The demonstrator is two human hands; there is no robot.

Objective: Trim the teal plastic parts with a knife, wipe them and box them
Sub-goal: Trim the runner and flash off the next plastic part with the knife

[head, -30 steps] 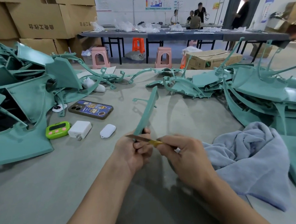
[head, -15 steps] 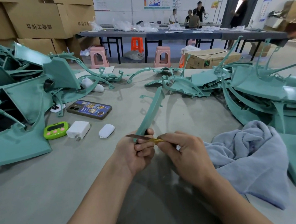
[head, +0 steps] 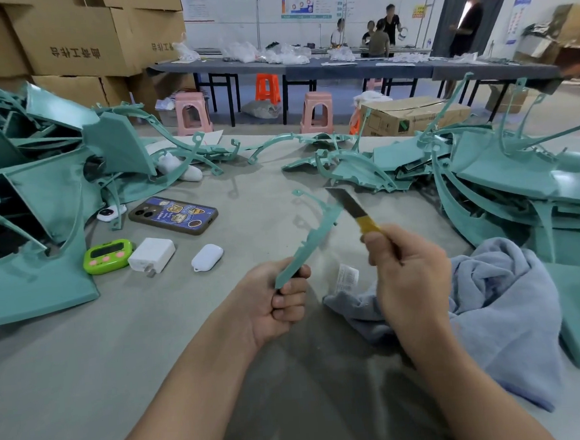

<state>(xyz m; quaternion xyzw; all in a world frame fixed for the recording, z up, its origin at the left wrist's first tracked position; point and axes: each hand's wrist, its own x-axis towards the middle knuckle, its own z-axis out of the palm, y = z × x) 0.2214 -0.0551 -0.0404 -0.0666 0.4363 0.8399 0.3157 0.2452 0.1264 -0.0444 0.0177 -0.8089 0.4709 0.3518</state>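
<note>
Swinging up and away from the left hand [head: 277, 303], where the blade was resting a moment ago, the right hand [head: 409, 280] is now bringing the knife [head: 353, 208] to the far end of the curved teal strip [head: 314, 238].

Grey table [head: 87, 388] carrying everything. Teal parts heaping in a left pile [head: 40, 203] and a right pile [head: 519, 176], probably waiting their turn within arm's reach. Blue towel [head: 500, 308] lying bunched just beside the right wrist, likely kept close for wiping.

The left hand is curling tight round the strip's near end, holding it raised off the table so its edge is facing the blade. The right hand is gripping the yellow handle, blade angling at the strip's upper edge; contact hard to tell. Trimming step, by my reading; wiping and boxing not yet done for this piece.

Phone [head: 173, 215], green timer [head: 107, 256] and white charger [head: 152, 255] sitting well left, out of the work.
</note>
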